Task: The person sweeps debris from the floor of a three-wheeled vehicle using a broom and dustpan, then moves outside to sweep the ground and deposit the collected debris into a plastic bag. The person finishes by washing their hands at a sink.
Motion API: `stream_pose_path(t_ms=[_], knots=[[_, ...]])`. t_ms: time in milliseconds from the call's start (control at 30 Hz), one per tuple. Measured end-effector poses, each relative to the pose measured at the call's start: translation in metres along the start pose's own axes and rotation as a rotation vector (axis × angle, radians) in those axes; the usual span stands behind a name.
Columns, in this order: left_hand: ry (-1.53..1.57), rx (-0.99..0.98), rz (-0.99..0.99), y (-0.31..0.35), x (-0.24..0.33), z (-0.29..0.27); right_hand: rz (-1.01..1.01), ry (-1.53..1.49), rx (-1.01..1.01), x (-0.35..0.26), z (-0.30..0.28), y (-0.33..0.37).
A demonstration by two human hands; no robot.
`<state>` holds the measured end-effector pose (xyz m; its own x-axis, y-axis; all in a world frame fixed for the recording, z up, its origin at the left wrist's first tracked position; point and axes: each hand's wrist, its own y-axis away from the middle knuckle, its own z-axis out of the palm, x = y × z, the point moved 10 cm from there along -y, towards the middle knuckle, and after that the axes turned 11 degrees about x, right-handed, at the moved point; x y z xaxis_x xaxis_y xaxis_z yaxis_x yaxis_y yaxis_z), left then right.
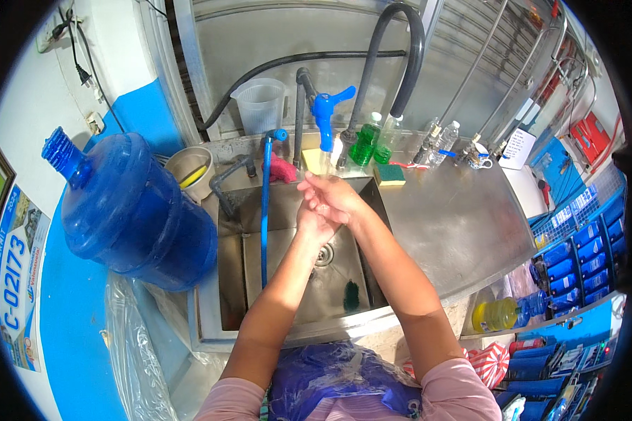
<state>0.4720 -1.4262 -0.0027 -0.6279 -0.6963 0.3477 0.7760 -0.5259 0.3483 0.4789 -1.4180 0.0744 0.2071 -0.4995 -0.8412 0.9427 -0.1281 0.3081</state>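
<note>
Over the stainless steel sink [267, 245], my left hand [318, 219] and my right hand [336, 196] meet under the blue-handled faucet [323, 112]. Water seems to fall from its spout onto them. The right hand lies across the left, its fingers stretched loosely to the left. My left palm is turned up, and its fingers are partly covered by the right hand. Neither hand holds an object. Below them is the round drain [324, 255], and a dark green patch [351, 296] marks the basin floor.
A thin blue pipe [265, 203] crosses the basin's left part. Left of the sink stands a big blue water jug [137, 210]. Behind are a pink cloth [281, 168], green liquid bottles [365, 140] and a sponge [389, 175]. The steel drainboard [456, 224] extends right.
</note>
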Motion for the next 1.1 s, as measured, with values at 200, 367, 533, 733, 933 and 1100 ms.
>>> stream_pose_path(t_ms=[200,367,533,733,933,1100], knots=[[-0.068,0.005,-0.049,0.001,-0.005,0.008,-0.151,-0.563,-0.044,-0.003,0.009,-0.01],[0.341,-0.286,-0.245,-0.005,-0.019,0.011,-0.085,0.146,0.057,0.001,0.007,-0.009],[0.073,-0.31,-0.475,-0.02,-0.05,-0.006,-0.214,1.282,0.048,-0.062,-0.014,0.009],[-0.262,-0.079,-0.577,-0.034,-0.06,-0.004,-1.083,0.435,0.379,-0.194,0.016,0.066],[-0.026,-0.505,-0.671,0.018,-0.049,0.026,-1.364,0.606,0.545,-0.167,0.068,0.13],[-0.299,-0.368,-0.724,0.04,-0.115,-0.125,-1.142,0.543,0.153,-0.067,0.038,0.147]])
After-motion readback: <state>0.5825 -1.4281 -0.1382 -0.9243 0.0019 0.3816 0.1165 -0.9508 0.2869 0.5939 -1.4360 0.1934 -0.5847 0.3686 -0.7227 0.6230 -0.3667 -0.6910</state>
